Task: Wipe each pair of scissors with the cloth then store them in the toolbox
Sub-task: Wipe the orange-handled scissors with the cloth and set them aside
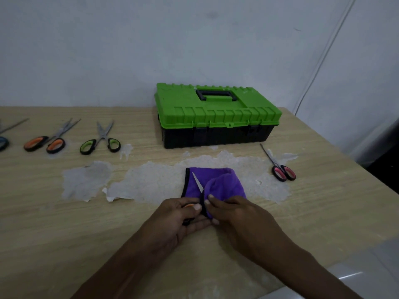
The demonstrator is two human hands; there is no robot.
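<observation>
Tabletop peeling | left hand gripped scissors handle, steadying them | right hand pinched cloth to wipe blade

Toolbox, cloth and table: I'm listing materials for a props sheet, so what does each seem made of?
Toolbox: moulded plastic, matte, judging by its ribbed green lid and black base. Cloth: soft purple fabric, probably microfibre, with fuzzy pile and black stitched edging. Table: likely wood-grain laminate; the printed layer has peeled in whitish patches.
</observation>
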